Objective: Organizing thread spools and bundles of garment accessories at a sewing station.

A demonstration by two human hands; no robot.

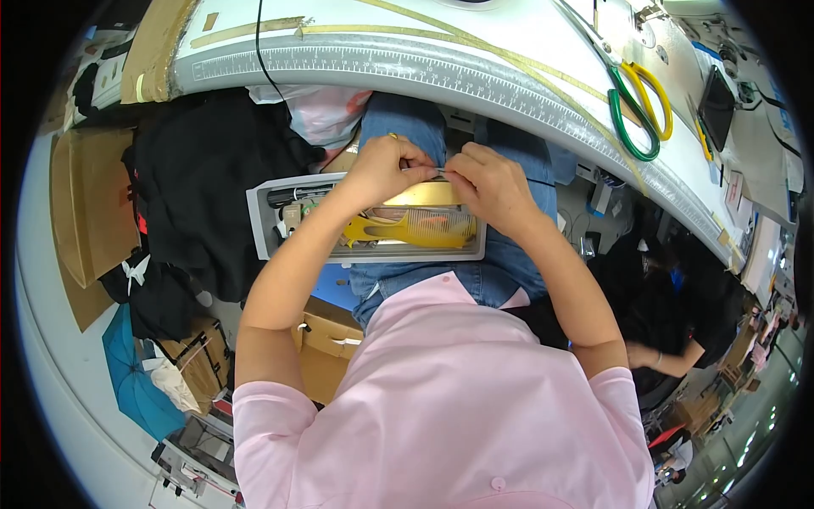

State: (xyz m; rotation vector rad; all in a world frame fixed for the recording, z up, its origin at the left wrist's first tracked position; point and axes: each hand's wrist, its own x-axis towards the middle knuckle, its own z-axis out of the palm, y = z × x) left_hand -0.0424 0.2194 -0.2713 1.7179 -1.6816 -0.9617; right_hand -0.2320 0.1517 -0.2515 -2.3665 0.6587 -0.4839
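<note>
Across my lap lies a long grey plastic box (407, 256) with a yellow comb (439, 229), a black marker (299, 195) and small odds and ends inside. A shiny gold-coloured strip or case (423, 193) runs along its far side. My left hand (385, 168) and my right hand (493, 184) meet above the far rim. Between their fingertips they pinch a small thin greyish piece (440, 170), too small and too covered to name. A ring is on my left hand.
Beyond my knees runs a white work table with a printed ruler (407, 63) along its edge. Yellow measuring tapes (445, 38) and scissors with green and yellow handles (639, 108) lie on it. Black cloth (210, 191) hangs at left. Another person's arm (668, 362) shows at right.
</note>
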